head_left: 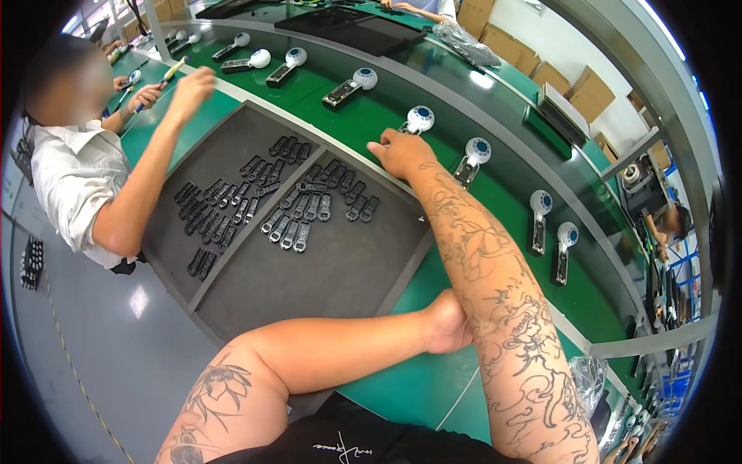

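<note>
From where I stand, the right hand [406, 157] reaches out over the far green conveyor belt [309, 94], its fingers bent over the dark body of a device with a round white, blue-dotted head [420, 118]; whether they have closed on it I cannot tell. The left hand [450, 325] is tucked against the right forearm [502, 271], its fingers hidden, so I can't judge whether it is clenched or loose.

To handle this well, I'd take the slim body by its sides, keep fingertips off what looks like exposed circuitry, and avoid pulling on the round head.

The device lies at the right hand, its head just beyond the knuckles, and well apart from the left hand. A similar white-headed device [478, 150] is nearby on its right, so a straight lift seems safer than a sideways drag.

Nearer the body is a divided dark grey tray [325, 282] with small black plastic parts [301, 236] grouped in both sections. At the left, a co-worker in a white shirt [85, 185] works with both hands raised.
</note>
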`<state>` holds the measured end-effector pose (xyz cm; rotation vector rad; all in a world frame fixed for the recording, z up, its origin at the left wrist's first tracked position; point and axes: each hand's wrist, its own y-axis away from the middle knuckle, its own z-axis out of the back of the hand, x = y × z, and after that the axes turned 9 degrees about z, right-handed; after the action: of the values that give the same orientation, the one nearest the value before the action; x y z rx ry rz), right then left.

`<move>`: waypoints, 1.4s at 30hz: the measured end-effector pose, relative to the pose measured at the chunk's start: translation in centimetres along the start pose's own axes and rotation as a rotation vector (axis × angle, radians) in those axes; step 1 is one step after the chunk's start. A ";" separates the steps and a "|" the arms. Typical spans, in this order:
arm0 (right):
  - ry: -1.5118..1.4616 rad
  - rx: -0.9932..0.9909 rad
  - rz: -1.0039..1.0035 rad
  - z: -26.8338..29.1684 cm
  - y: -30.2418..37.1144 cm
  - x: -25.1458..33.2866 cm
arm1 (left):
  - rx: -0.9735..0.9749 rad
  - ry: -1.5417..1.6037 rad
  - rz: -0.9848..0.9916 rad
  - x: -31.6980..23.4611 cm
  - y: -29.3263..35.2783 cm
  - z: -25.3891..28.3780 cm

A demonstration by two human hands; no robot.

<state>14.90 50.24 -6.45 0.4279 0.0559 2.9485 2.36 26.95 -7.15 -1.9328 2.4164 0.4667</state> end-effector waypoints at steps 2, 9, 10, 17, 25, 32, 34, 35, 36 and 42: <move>-0.081 -0.096 -0.009 0.3 1.0 -3.3 | -0.018 -0.006 0.001 0.4 -1.2 0.7; -0.788 -0.097 -0.128 10.4 17.0 -4.0 | -0.145 0.172 -0.243 -1.2 -0.9 0.7; -0.679 -0.088 -0.048 10.8 19.8 -2.9 | -0.133 0.229 -0.328 -1.6 -0.4 0.7; 0.238 0.336 0.036 14.2 34.3 4.5 | 0.007 0.000 -0.278 -0.9 -0.8 1.6; -0.071 -0.136 0.661 5.4 20.4 2.1 | -0.209 -0.414 0.195 0.8 -1.9 2.6; -0.013 -0.167 0.656 -1.1 12.2 2.0 | -0.224 -0.442 0.155 1.3 -1.7 3.2; 0.005 -0.126 0.699 -0.9 11.4 1.3 | -0.245 -0.429 0.174 0.9 -1.7 2.9; 0.015 -0.103 0.714 -1.1 11.0 0.9 | -0.251 -0.422 0.188 0.5 -1.7 2.9; 0.019 -0.195 0.799 -1.3 10.8 0.0 | -0.247 -0.422 0.186 0.2 -1.5 2.2; -0.316 -0.060 0.428 4.5 18.4 0.1 | -0.232 -0.382 0.222 -0.3 -0.2 0.1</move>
<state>13.24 32.18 -0.99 1.0028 -0.1846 3.2317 2.59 27.24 -7.18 -1.4672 2.4082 1.0589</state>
